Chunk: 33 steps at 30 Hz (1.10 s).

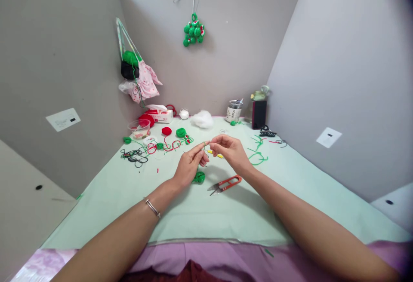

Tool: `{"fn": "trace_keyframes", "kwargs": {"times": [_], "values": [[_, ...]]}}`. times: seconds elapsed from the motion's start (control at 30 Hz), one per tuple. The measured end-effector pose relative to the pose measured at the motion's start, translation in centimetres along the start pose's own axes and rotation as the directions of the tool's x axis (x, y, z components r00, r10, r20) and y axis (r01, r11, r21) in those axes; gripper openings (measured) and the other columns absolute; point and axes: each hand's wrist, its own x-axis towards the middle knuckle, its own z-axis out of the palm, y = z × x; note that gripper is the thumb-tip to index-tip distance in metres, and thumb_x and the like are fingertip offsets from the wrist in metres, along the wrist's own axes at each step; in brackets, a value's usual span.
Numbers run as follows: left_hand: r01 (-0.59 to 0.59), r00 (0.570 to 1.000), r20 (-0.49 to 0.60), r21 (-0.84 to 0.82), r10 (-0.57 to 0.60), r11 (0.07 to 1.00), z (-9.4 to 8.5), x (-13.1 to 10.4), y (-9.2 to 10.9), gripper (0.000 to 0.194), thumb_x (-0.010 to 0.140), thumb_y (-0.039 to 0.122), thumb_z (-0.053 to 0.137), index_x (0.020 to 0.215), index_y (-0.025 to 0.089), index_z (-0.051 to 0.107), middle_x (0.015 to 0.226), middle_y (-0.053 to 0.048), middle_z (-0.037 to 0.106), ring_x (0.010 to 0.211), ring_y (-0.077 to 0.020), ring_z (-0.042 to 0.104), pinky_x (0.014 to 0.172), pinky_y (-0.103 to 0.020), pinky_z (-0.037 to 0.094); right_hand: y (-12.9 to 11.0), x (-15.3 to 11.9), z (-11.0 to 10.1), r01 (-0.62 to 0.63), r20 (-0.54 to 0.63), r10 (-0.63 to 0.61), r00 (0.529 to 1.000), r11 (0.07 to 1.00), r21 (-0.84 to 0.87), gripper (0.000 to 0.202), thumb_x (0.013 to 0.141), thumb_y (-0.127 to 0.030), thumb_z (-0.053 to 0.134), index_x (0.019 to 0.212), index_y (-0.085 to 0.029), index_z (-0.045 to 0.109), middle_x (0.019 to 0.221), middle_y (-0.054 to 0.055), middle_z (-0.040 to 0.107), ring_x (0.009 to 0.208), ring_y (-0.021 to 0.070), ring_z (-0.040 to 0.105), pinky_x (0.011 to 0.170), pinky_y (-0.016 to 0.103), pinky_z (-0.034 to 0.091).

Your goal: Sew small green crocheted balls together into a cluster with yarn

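My left hand [191, 162] is held over the table with its index finger stretched out and the other fingers curled in. A strand of green yarn [204, 145] loops at the tip of that index finger and hangs toward the curled fingers. Facing it, my right hand [229, 149] makes a pinch right by the left fingertip; what sits in the pinch is too small to make out. Below the left hand lies a green yarn ball [199, 177], partly covered. Orange-handled thread snips [227, 183] rest nearby, and a yellow stick-like tool [215, 154] shows behind the hands.
Black cord [134, 156], a red yarn ball [166, 131] and another green ball [181, 132] lie on the left. White stuffing [202, 119], a tin [234, 112] and a dark upright phone-like slab [259, 114] stand farther back. Green scraps [258, 158] lie right. Grey partitions [226, 50] enclose the table.
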Motion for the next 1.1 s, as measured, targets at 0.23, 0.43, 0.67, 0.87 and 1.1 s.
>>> {"fn": "trace_keyframes", "kwargs": {"times": [0.23, 0.43, 0.67, 0.87, 1.1], "values": [[-0.011, 1.000, -0.003, -0.009, 0.011, 1.000, -0.3, 0.2, -0.4, 0.053, 0.092, 0.041, 0.054, 0.136, 0.012, 0.058, 0.077, -0.002, 0.062, 0.069, -0.0119, 0.055, 0.072, -0.026, 0.049, 0.7, 0.0, -0.3, 0.040, 0.136, -0.009, 0.991, 0.974, -0.223, 0.022, 0.082, -0.036, 0.064, 0.082, -0.015, 0.070, 0.061, -0.001, 0.059, 0.057, 0.0114, 0.051, 0.058, 0.025, 0.043], [-0.037, 0.999, -0.005, 0.071, 0.037, 0.997, -0.3, 0.2, -0.7, 0.052, 0.095, 0.039, 0.049, 0.140, 0.013, 0.054, 0.078, -0.002, 0.061, 0.071, -0.0122, 0.054, 0.074, -0.026, 0.048, 0.5, -0.8, 0.0, 0.137, 0.113, -0.105, 0.988, 0.930, -0.341, 0.024, 0.088, -0.033, 0.056, 0.095, -0.015, 0.071, 0.059, -0.002, 0.055, 0.057, 0.0115, 0.050, 0.059, 0.025, 0.042], [-0.057, 0.998, 0.002, 0.137, 0.058, 0.989, -0.1, -0.1, -0.2, 0.049, 0.096, 0.036, 0.047, 0.139, 0.014, 0.056, 0.077, -0.001, 0.060, 0.071, -0.0120, 0.053, 0.075, -0.026, 0.047, 0.4, -0.7, 0.1, 0.099, 0.115, -0.065, 0.991, 0.943, -0.317, 0.025, 0.089, -0.034, 0.055, 0.095, -0.015, 0.070, 0.054, -0.004, 0.050, 0.052, 0.0103, 0.043, 0.055, 0.024, 0.038], [-0.059, 0.998, -0.001, 0.145, 0.060, 0.988, -0.1, -0.1, -0.3, 0.050, 0.096, 0.038, 0.047, 0.140, 0.015, 0.055, 0.077, -0.001, 0.060, 0.072, -0.0124, 0.053, 0.075, -0.026, 0.047, 0.4, -0.8, 0.2, 0.096, 0.111, -0.065, 0.992, 0.946, -0.308, 0.025, 0.089, -0.033, 0.054, 0.095, -0.014, 0.069, 0.053, -0.004, 0.050, 0.051, 0.0101, 0.043, 0.055, 0.024, 0.037], [-0.080, 0.997, 0.009, 0.176, 0.079, 0.981, -0.3, -0.1, -0.7, 0.050, 0.097, 0.039, 0.045, 0.141, 0.015, 0.054, 0.077, -0.001, 0.058, 0.072, -0.0122, 0.052, 0.075, -0.025, 0.046, 0.6, -0.8, 0.2, 0.099, 0.089, -0.073, 0.993, 0.934, -0.343, 0.024, 0.088, -0.033, 0.054, 0.094, -0.015, 0.069, 0.053, -0.004, 0.050, 0.051, 0.0101, 0.043, 0.054, 0.024, 0.037]]}}
